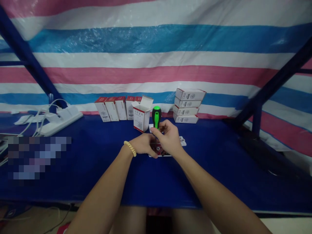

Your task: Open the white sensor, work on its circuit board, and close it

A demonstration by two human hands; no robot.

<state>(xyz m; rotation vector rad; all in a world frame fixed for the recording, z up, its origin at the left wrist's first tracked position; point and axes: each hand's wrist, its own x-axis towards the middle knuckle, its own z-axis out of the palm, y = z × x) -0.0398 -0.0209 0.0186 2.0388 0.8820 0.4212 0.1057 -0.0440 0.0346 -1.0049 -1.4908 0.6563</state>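
Observation:
My right hand [168,135] is closed around the lower part of a green and black screwdriver [156,117], which stands upright with its handle at the top. Below it lies a red circuit board [159,150] in a white casing, partly covered by both hands. My left hand [144,144], with a yellow coiled band at the wrist, grips the left side of that board. The screwdriver's tip is hidden. A small white part [182,141] rests just right of my right hand. Behind my left hand stands an open white and red box [141,117] with its flaps up.
Several white and red boxes [110,109] stand in a row at the back, and more boxes [187,106] are stacked to the right. On the far left a white power strip [62,123] carries tangled cables. A striped sheet [156,58] hangs behind the blue table [156,188].

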